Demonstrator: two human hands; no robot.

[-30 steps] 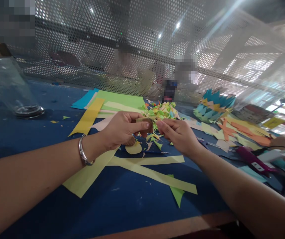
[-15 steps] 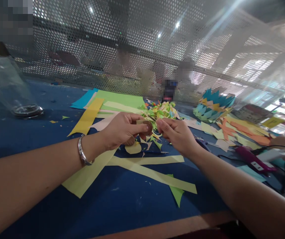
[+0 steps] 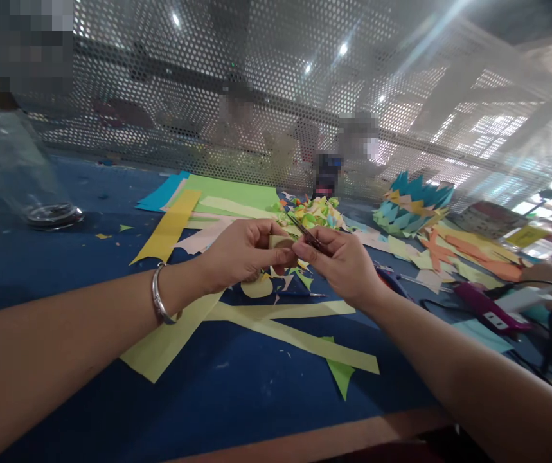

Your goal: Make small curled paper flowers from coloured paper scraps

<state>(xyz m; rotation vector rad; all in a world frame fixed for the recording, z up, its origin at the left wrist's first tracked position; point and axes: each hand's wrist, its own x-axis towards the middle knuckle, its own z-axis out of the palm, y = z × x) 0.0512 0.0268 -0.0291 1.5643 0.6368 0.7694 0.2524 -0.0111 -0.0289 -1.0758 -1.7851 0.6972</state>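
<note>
While left hand [image 3: 244,254] pinches small pale-yellow paper piece [image 3: 276,240] between both hands, right hand [image 3: 343,260] pinches thin dark tool [image 3: 308,235], tip now swung up off paper, fingertips [image 3: 301,248] near piece instead. Likely fingers, not tool, handling paper now.

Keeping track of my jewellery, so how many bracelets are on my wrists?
1: a silver bracelet behind your left hand, which holds yellowish paper. None shows behind your right hand, which holds a dark pointed tool; none looks hidden.
</note>
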